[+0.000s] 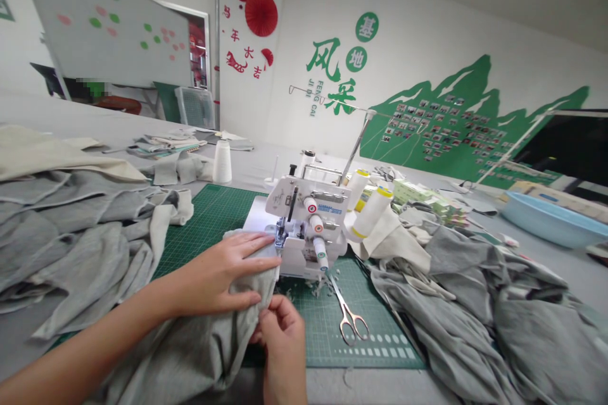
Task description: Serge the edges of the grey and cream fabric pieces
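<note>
Two hands rest apart on grey knit fabric [185, 354], which runs up to the presser foot [280, 235] of a white overlock machine [304, 221] at the far edge of a green cutting mat [332, 335]. The left hand [223, 272] lies flat and spread beside the foot; the right hand [282, 345] pinches a fold nearer the mat's front edge. Gold-coloured scissors [349, 316] lie just right of it.

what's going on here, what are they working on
A person is handling grey knit fabric at an overlocker on a green cutting mat. Their left hand lies flat on the fabric beside the presser foot, while their right hand pinches a fold below it. Scissors lie on the mat nearby.
</note>
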